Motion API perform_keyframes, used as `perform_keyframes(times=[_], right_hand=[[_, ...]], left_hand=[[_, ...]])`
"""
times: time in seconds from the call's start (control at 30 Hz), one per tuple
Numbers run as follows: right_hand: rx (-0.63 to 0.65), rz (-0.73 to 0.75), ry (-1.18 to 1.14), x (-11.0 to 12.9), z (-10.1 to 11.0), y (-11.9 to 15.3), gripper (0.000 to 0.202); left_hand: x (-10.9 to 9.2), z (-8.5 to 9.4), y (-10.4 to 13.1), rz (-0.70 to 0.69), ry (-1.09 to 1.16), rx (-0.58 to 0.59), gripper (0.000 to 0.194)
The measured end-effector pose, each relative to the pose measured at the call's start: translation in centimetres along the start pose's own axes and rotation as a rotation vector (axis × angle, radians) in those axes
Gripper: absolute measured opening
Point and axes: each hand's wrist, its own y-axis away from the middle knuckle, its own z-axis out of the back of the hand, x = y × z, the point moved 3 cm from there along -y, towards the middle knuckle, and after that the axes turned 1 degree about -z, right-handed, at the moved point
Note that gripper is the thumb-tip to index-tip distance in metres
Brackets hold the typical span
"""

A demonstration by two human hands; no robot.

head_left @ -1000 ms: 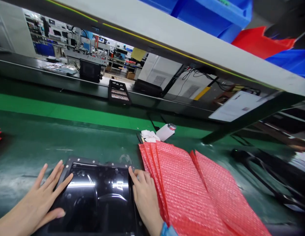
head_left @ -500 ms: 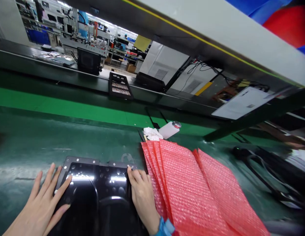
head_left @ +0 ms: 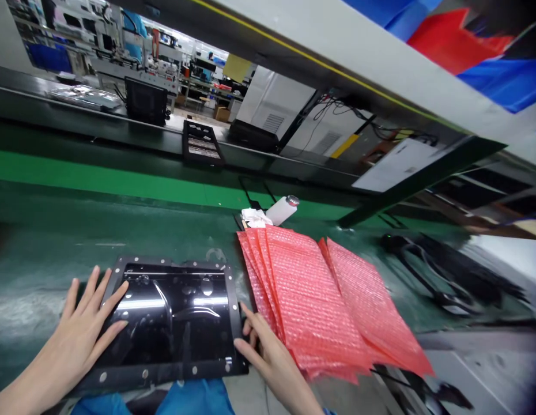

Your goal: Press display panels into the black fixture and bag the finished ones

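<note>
Head view, single: worn on the person's head, facing forward and down, close above green bench (head_left: 56, 242); factory floor recedes beyond.

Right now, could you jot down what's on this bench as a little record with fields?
surface: green bench mat
main item: glossy black panel with a screw-dotted frame, lying flat
left hand: open, fingers spread on the panel's left edge
right hand: open, at the panel's right edge
beside the panel: fanned stack of red bubble-wrap bags
behind the bags: white bottle on its side, crumpled white wipes
</note>
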Motion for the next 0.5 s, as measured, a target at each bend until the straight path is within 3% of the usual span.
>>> perform_keyframes(times=[0.27,0.4,0.5], right_hand=[[0.275,-0.123,0.103,1.6,0.6,-2.2,0.111],[0.190,-0.132,0.236,1.9,0.1,-2.3,0.115],[0.049,0.027,0.199,2.0,-0.7,-1.5,0.093]], left_hand=[[0.0,-0.3,-0.3,0.007,0.020,-0.011,0.061],[-0.5,-0.2,-0.7,0.020,0.017,-0.045,0.061],[-0.6,0.1,-0.8,0.018,0.032,-0.064,0.061]])
